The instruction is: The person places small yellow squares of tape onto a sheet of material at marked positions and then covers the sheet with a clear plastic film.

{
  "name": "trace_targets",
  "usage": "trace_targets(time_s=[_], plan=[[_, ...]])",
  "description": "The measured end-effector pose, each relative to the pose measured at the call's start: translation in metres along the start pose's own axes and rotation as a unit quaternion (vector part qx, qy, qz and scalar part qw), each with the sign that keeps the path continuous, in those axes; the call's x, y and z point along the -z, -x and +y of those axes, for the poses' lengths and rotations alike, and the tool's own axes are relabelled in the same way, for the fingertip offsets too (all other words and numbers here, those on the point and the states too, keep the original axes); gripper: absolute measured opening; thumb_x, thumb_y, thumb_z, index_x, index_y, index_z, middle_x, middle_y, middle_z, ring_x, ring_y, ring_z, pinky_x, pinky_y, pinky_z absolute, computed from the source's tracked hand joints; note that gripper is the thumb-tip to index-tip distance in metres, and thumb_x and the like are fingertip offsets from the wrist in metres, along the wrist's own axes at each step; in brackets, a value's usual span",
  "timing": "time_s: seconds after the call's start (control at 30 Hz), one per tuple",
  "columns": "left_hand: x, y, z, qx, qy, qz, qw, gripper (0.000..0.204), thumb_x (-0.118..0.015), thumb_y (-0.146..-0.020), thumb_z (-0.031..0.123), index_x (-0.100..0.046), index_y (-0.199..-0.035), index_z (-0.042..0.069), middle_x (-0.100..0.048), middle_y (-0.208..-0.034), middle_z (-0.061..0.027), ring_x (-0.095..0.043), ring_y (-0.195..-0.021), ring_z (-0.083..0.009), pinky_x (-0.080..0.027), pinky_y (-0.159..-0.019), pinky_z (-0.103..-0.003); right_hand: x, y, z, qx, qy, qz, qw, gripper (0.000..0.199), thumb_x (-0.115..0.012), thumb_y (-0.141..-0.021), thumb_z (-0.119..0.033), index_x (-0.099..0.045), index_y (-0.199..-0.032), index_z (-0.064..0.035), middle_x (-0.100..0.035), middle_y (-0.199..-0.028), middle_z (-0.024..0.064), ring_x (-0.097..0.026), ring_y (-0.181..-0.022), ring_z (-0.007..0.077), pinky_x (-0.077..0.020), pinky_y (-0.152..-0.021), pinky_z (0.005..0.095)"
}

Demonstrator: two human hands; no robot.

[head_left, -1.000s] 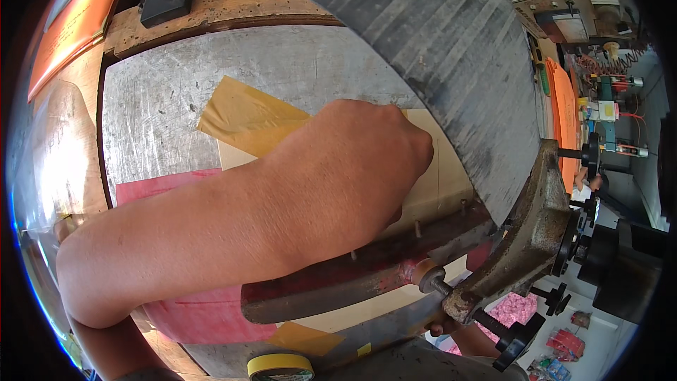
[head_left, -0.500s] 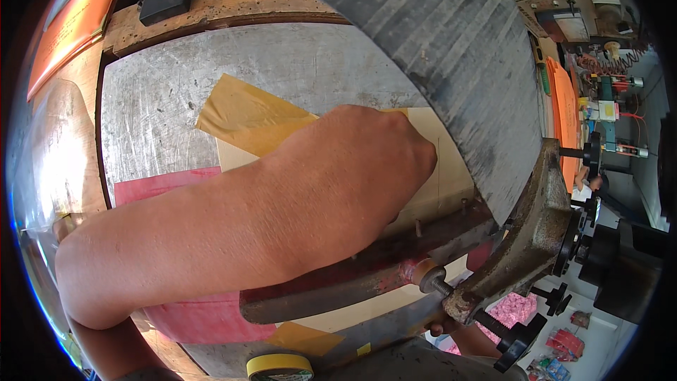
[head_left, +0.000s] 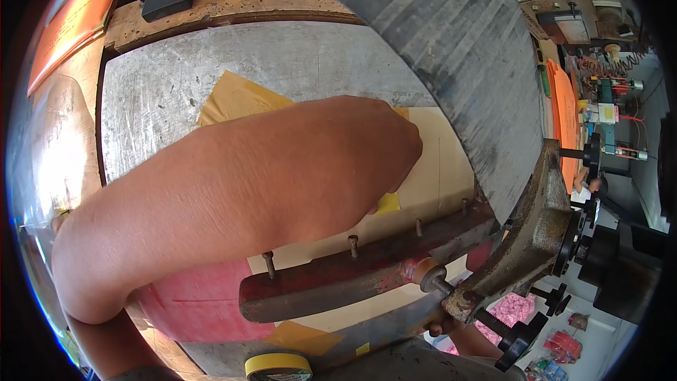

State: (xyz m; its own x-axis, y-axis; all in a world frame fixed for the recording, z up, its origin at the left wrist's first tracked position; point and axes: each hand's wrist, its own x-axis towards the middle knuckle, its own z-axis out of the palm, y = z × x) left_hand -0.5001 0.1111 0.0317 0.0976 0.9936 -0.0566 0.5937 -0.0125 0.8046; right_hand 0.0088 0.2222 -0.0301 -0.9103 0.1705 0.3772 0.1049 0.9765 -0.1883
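My left arm reaches in from the left, and my left hand (head_left: 374,148) is low over a cream sheet (head_left: 444,162), knuckles bent and fingers curled under. Most of the fingers are hidden; a fingertip shows beside a small yellow piece (head_left: 387,203), which looks like tape, on the sheet. Brown packing tape (head_left: 236,95) crosses the sheet's far left corner onto the scratched metal plate (head_left: 155,106). A dark metal bar with upright pins (head_left: 374,268) lies along the sheet's near side. My right hand (head_left: 438,327) is partly seen at lower right, behind the machine parts; its grip is hidden.
A large curved metal plate (head_left: 423,35) slants over the top right. A cast arm with threaded knobs (head_left: 518,247) stands at right. A red sheet (head_left: 204,303) lies under the bar, with a yellow tape roll (head_left: 278,367) nearer. Orange packages (head_left: 77,21) lie far left.
My left hand has shifted slightly left and away from the bar, uncovering its pins and the small yellow piece. The forearm now covers more of the brown tape.
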Motion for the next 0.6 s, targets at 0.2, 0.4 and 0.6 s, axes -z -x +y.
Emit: trace_targets(time_s=[0.2, 0.4, 0.6], plan=[[-0.002, -0.018, -0.008, -0.039, 0.001, 0.058, 0.998, 0.033, -0.07, -0.099, 0.033, -0.073, -0.119, 0.006, -0.074, -0.096, -0.0129, -0.073, -0.1, -0.0344, -0.056, -0.093, -0.041, 0.008, -0.005, -0.002, -0.001, 0.014, -0.006, 1.0, 0.026, -0.076, -0.101, -0.029, -0.076, -0.122, -0.0126, -0.074, -0.117, 0.0096, -0.071, -0.097, 0.0303, -0.0511, -0.087, 0.0465], [-0.008, -0.001, 0.001, -0.015, -0.055, 0.04, 0.998, 0.041, -0.073, -0.096, 0.036, -0.073, -0.125, 0.008, -0.078, -0.108, -0.0141, -0.074, -0.108, -0.0343, -0.058, -0.095, -0.042, 0.006, -0.008, -0.001, 0.004, 0.011, -0.003, 1.0, 0.029, -0.077, -0.1, -0.028, -0.074, -0.124, -0.0127, -0.074, -0.118, 0.0096, -0.071, -0.098, 0.0304, -0.0517, -0.085, 0.0456], [-0.003, -0.004, 0.002, 0.012, -0.038, 0.008, 0.999, 0.044, -0.073, -0.096, 0.035, -0.071, -0.131, 0.009, -0.077, -0.117, -0.0153, -0.073, -0.116, -0.0352, -0.057, -0.1, -0.043, 0.009, 0.008, 0.001, -0.004, 0.012, -0.011, 1.0, 0.029, -0.076, -0.101, -0.03, -0.074, -0.124, -0.0129, -0.074, -0.118, 0.0097, -0.072, -0.099, 0.0304, -0.0508, -0.088, 0.0457]])
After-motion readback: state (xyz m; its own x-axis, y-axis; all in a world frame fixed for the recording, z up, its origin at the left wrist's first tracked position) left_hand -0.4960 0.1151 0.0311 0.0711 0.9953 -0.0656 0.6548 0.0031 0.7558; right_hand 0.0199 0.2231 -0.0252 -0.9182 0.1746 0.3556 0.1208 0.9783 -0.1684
